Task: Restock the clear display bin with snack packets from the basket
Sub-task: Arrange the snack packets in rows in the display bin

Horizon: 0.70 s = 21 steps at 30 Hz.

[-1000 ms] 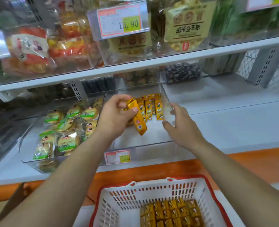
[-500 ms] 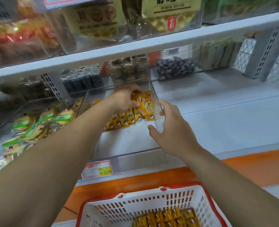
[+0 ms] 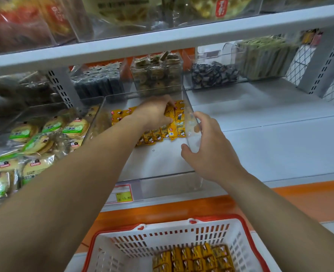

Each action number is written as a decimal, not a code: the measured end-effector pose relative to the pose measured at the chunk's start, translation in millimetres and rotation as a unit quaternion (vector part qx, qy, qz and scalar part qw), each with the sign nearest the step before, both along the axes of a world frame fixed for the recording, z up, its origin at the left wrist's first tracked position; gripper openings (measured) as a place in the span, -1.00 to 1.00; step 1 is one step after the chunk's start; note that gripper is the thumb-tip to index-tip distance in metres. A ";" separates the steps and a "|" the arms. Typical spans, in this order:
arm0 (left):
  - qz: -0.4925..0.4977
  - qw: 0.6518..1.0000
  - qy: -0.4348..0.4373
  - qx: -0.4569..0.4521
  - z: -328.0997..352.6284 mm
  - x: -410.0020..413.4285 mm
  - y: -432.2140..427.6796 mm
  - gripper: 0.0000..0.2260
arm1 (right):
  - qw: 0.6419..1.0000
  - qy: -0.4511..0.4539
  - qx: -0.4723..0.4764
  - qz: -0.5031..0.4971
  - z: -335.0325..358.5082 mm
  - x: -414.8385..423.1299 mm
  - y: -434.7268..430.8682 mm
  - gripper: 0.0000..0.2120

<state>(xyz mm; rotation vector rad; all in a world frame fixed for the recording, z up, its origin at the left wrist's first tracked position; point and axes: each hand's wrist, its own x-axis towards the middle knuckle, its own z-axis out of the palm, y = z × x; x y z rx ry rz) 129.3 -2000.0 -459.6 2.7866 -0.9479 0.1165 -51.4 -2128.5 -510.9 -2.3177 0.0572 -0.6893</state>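
Note:
The clear display bin (image 3: 162, 180) sits on the lower shelf with a row of yellow snack packets (image 3: 156, 135) lined up at its back. My left hand (image 3: 154, 112) reaches deep into the bin and pinches a yellow packet at the right end of that row. My right hand (image 3: 209, 148) grips the bin's right wall, thumb inside and fingers over the top edge. Below, the white basket with a red rim (image 3: 182, 224) holds several more yellow packets (image 3: 193, 258).
A neighbouring clear bin of green-labelled biscuit packs (image 3: 36, 142) stands to the left. Behind are bins of dark and green snacks (image 3: 213, 75). The upper shelf edge (image 3: 162, 42) overhangs closely. A price tag (image 3: 121, 194) hangs on the bin's front. Bare white shelf (image 3: 270, 144) lies to the right.
My left hand has carried a yellow packet from above the bin's front to the row at the back. My right hand has stayed on the bin's right wall.

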 end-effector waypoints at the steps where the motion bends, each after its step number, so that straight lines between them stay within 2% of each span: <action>1: -0.003 1.000 0.002 -0.009 -0.5 -0.5 -0.8 -0.54 | 1.000 0.002 0.002 0.001 0.0 -0.2 -0.1 -0.32; 6: -0.005 0.999 0.038 -0.037 0.7 -1.4 0.4 -0.54 | 1.000 0.008 0.010 0.007 0.9 -1.1 0.2 -0.31; 12: -0.038 0.983 0.086 -0.157 23.7 -28.6 30.1 -0.64 | 1.000 0.020 -0.013 0.001 3.2 -1.1 0.3 -0.30; 16: -0.058 0.932 0.182 -0.308 37.2 -61.8 71.5 -0.64 | 0.997 -0.003 -0.065 -0.030 10.8 -2.5 2.7 -0.29; 21: -0.105 0.880 0.250 -0.391 35.3 -97.1 95.3 -0.63 | 0.990 -0.094 -0.108 -0.004 29.3 -6.8 10.1 -0.50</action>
